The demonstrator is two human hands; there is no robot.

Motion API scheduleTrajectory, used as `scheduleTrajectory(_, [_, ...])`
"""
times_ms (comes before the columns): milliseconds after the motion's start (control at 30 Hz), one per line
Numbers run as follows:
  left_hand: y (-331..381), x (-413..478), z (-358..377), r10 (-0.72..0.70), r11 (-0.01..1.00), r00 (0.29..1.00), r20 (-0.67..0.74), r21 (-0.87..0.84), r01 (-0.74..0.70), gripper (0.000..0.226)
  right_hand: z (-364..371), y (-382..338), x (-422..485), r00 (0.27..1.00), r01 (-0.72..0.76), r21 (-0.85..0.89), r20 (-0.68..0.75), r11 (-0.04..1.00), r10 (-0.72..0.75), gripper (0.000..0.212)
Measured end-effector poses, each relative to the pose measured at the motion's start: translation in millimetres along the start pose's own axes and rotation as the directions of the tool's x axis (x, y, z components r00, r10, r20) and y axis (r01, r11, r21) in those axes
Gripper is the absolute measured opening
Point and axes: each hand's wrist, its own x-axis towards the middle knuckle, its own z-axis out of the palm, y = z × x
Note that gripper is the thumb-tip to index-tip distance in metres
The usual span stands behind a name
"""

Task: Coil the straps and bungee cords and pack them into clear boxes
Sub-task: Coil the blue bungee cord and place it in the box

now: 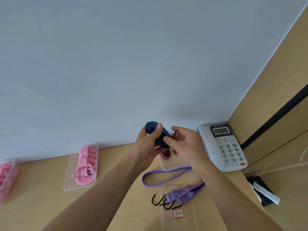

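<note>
My left hand [146,144] grips a coiled dark blue bungee cord [157,133], thumb across the top of the coil. My right hand [185,145] pinches the coil's near end, and a black hook [175,133] shows between its fingers. Both hands hover over a clear box [168,165] that holds a coiled red cord [165,155]. A purple bungee cord [166,179] lies uncoiled on the desk in front, its two black hooks [164,201] near a clear lid [179,212] with a small label.
Two clear boxes of pink straps stand at the left, one [81,165] mid-left and one [6,179] at the frame edge. A white desk phone [223,147] sits at the right by the wooden side panel [266,80]. A wall rises behind the desk.
</note>
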Motion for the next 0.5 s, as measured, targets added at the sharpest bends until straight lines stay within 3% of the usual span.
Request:
scheduleTrajectory(167, [0.4,3.6,-11.7,0.008,0.999,0.990,0.143,0.048,-0.015,0.042,-4.2,3.7,5.2,0.996,-0.055,0.133,-0.069,0.990,0.065,0.046])
scheduleTrajectory(367, [0.5,6.5,-10.9,0.026,0.999,0.994,0.105,0.045,-0.031,0.043,0.7,-0.8,1.1,0.991,0.010,-0.009,-0.130,1.000,-0.011,0.057])
scheduleTrajectory(500, [-0.6,6.2,-11.6,0.039,0.999,0.996,0.076,0.024,-0.041,0.038,1.5,-1.7,0.1,0.995,-0.056,0.024,-0.076,0.998,0.057,0.064])
